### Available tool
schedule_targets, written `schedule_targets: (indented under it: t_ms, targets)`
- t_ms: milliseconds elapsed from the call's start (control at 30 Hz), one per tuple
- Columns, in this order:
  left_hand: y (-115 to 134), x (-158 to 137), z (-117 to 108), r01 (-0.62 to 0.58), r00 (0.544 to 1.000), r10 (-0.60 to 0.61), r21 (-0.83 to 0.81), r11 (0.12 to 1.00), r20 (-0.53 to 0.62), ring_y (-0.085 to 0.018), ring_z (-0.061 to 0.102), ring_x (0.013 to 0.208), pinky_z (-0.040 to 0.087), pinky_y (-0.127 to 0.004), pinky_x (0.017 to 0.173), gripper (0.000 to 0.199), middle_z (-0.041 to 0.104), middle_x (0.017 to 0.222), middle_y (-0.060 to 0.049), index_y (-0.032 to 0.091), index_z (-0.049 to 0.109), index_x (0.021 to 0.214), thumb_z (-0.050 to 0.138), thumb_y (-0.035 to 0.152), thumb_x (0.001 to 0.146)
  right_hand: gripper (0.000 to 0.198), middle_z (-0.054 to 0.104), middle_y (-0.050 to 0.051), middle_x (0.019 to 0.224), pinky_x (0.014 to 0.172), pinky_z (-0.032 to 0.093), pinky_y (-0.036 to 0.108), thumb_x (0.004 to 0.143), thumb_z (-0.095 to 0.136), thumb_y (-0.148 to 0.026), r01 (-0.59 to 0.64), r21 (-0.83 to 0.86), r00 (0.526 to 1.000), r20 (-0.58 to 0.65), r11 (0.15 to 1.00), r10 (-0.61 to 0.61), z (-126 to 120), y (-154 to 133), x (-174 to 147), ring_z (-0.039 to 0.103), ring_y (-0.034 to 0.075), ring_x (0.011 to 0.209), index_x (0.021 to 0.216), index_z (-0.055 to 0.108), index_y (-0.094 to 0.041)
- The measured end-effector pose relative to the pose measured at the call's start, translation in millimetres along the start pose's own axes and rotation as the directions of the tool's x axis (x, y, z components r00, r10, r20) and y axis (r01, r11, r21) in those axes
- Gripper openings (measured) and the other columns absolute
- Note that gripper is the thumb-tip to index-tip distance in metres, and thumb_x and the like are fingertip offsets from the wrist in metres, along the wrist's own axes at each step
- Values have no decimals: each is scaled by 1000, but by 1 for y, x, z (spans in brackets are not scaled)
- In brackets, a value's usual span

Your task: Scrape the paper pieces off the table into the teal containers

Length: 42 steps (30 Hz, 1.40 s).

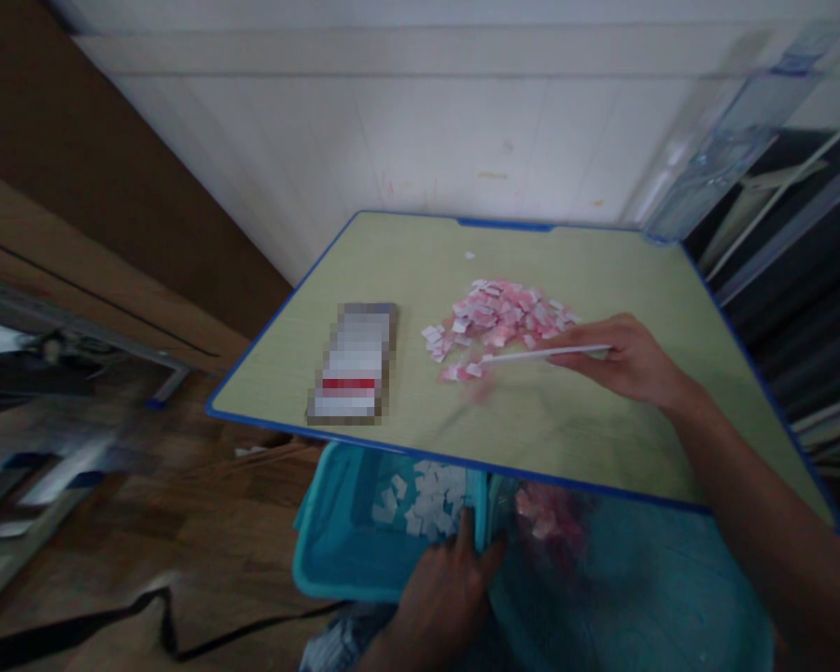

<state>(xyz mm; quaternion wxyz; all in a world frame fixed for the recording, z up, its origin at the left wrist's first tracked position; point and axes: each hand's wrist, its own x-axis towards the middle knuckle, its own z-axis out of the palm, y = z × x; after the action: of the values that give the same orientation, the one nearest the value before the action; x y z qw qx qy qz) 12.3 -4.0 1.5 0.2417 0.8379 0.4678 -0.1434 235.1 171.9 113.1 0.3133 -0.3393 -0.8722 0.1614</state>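
Observation:
My right hand [620,359] is above the table, closed on a thin white strip [525,356] that is held almost level and points left. Just beyond the strip's tip lies a loose heap of small pink and white pieces [504,313]. Low in the view, my left hand [452,583] grips the rim of a turquoise basin [357,583], its visible fingers on both sides of the edge. White pieces [434,495] lie in that basin. Pink pieces [550,513], blurred, show in a second, larger turquoise tub [672,597] to the right.
The pale green table [637,280] has a blue edge. A pixelated flat rectangular object [354,364] lies on its left side. At the back right corner stands a clear plastic bottle [714,163]. A white wall [427,131] rises behind, and a black strap [77,630] is low on the left.

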Motion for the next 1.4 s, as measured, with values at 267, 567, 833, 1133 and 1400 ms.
schedule_targets:
  t_ms: [267,567,833,1133,1400]
  targets:
    - [0,-1,-1,-5,1000,5,-1,1000,-3,-26,62,77,49,-40,64,56,35,129,-22,33,29,132,46,18,81,17,71,-1,85,60,51,25,78,55,-29,-38,-15,998,-50,999,37,6,6,1,66,17,69,89,69,-25]
    - [1,-1,-3,6,1000,-6,-2,1000,12,-26,62,78,49,-40,64,53,35,129,-23,32,31,131,44,17,82,17,71,-1,82,57,49,22,77,57,-25,-34,-9,997,-66,999,34,1,4,0,66,15,66,90,68,-25]
    - [1,0,0,-11,1000,12,13,1000,-13,-28,62,79,49,-41,63,56,35,128,-25,31,30,132,46,15,80,16,71,-1,79,56,49,23,78,56,-25,-67,-3,996,-58,998,67,-2,5,-1,66,15,65,87,68,-25]
    - [0,-1,1,-14,999,15,11,1000,-34,-27,62,78,49,-41,63,57,36,128,-24,32,30,131,46,14,79,14,71,1,78,48,45,23,77,57,-27,-73,-47,997,-35,996,72,-13,8,-6,64,15,58,83,69,-23]
    - [1,0,4,-5,1000,5,34,999,-21,-25,62,78,49,-40,64,58,34,130,-23,33,27,132,45,15,80,13,71,0,70,43,42,21,76,58,-28,-69,-20,997,-28,997,68,-13,9,-6,61,12,50,80,69,-22]
